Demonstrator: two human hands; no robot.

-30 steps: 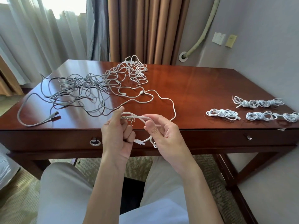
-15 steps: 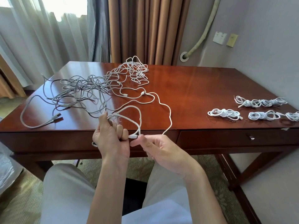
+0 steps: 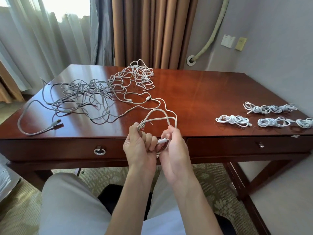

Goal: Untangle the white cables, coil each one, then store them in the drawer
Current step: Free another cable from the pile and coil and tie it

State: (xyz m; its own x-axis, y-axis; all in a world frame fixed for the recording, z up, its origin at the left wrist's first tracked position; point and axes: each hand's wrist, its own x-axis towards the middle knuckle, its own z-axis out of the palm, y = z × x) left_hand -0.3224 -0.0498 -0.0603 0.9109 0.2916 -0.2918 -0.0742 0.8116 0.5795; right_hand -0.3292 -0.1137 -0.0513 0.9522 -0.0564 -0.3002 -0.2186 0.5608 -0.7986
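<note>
Over by the worktop's left edge sprawls the tangled pile, loose and knotted, reaching toward the far edge. At the front edge the left hand has its fingers curled round gathered loops of the white cable, and the right hand pinches the strand near its plug. Light, floppy stuff that springs open, so best gripped at the loop crossing. Near the right edge lie the finished coils; the drawer sits closed below.
</note>
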